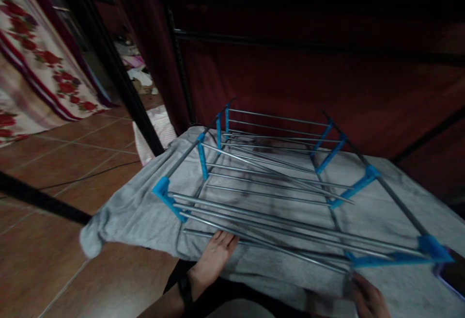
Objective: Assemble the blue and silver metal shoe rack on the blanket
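A rack of metal rods (276, 219) with blue plastic brackets (387, 259) lies on a grey blanket (145, 211). Some rods run slanted, with ends outside the brackets. My left hand (217, 254), with a dark band on the wrist, rests its fingers on the lowest front rod, near its left part; what the fingertips grip is hard to make out. By the front right corner, below a blue bracket, my right hand (366, 296) is blurred and partly cut off by the lower edge, near the rod ends.
A dark phone-like object (450, 272) lies at the right edge. Black metal posts (119, 80) and a dark red curtain (254, 85) surround the blanket. At left, a flowered cloth (47, 61) hangs over the tiled floor (90, 148), where a cable runs.
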{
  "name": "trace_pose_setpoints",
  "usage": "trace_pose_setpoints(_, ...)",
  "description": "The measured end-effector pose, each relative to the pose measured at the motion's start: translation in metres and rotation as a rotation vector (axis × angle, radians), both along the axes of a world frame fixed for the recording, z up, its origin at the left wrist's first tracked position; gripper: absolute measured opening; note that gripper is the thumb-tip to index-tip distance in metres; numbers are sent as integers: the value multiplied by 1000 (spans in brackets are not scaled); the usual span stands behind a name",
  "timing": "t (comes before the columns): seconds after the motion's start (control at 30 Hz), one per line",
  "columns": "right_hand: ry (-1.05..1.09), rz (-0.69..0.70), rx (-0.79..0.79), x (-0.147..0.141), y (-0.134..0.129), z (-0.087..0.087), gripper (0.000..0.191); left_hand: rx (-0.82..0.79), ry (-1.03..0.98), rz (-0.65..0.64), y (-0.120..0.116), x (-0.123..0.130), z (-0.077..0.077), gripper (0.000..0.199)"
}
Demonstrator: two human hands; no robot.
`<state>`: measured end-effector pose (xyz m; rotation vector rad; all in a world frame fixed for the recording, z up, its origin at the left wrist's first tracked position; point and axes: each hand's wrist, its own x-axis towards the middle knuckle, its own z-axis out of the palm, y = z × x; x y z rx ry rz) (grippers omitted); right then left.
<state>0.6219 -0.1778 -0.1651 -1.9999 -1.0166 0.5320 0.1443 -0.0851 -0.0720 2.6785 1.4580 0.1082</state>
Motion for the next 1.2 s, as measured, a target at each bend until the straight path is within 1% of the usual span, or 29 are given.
trace_pose_setpoints(0.07,-101,61,53,-13,-2,3,45,52,40,-31,-3,-5,-5,60)
trace_pose_setpoints(0.1,-140,75,73,-21,-1,7,43,105,55,-60,-4,-8,-8,64)
trace_pose_setpoints(0.2,-253,71,83,-39,6,21,39,322,39,-202,-7,-15,-15,70)
trace_pose_setpoints(0.27,-304,59,74,-47,11,30,34,429,-10,-316,-4,-10,-16,73)
trace_pose_setpoints(0.33,-310,49,61,-51,16,39,29,465,-34,-378,2,8,-11,75)
trace_pose_setpoints(0.4,-276,36,49,-53,20,45,24,434,-15,-355,10,36,-1,78)
trace_pose_setpoints(0.5,-164,-3,44,-50,23,49,24,275,75,-305,21,77,16,81)
trace_pose_setpoints(0.53,-119,-18,46,-48,23,49,25,204,105,-300,25,86,20,82)
trace_pose_setpoints(0.6,-41,-55,63,-43,24,47,28,73,139,-300,31,96,26,82)
trace_pose_setpoints(0.67,-12,-98,107,-37,25,47,34,-3,108,-299,37,97,30,82)
trace_pose_setpoints(0.73,-24,-112,167,-33,26,49,45,-22,54,-295,42,93,33,82)
trace_pose_setpoints(0.77,-36,-99,191,-32,28,52,51,-20,29,-291,44,92,36,79)
trace_pose_setpoints(0.83,-47,-46,218,-31,32,59,57,-17,2,-274,48,91,43,67)
trace_pose_setpoints(0.9,-45,-3,206,-31,38,69,52,-27,-13,-258,52,93,50,53)
trace_pose_setpoints(0.93,-44,6,186,-32,40,74,48,-35,-17,-249,53,95,53,49)
trace_pose_setpoints(1.03,-48,10,111,-31,45,90,44,-59,-35,-242,55,99,59,49)
trace_pose_setpoints(1.2,-64,68,51,-24,44,107,38,-93,-46,-253,57,99,59,49)
